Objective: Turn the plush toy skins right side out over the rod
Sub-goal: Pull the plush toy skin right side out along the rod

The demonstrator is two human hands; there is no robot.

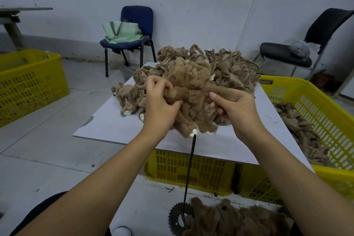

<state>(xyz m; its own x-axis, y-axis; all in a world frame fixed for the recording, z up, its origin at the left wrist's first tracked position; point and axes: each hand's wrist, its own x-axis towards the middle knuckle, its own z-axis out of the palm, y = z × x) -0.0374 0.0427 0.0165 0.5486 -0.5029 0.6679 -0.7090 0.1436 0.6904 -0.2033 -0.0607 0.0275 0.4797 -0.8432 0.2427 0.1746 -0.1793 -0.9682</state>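
Mid-flip on this one, I'd say. The brown plush skin (188, 90) is bunched up on top of the thin black rod (189, 168), which stands up from a toothed sprocket base (177, 218) on the floor and disappears into the bottom of the skin just above the near edge of the bench (115, 120). Fuzzy side is already showing over most of it, so the main body looks turned and it's probably the limbs being worked out now.

Left hand (160, 105) has its fingers curled into the fur on the left side, gripping a fold. Right hand (234, 107) is pinching a longer fuzzy piece, arm or leg I guess, thumb on top and fingers tucked under.

Next move, judging from this: keep pulling the fabric down along the rod so the last tucked-in bits pop out, then lift it off. Needs a firm tug without shoving the rod tip through a seam.

Behind it on the bench sits a pile of inside-out skins (220, 63), more in the yellow crate (325, 120) to the right, and fuzzy finished ones (239, 218) lie on the floor by the sprocket.
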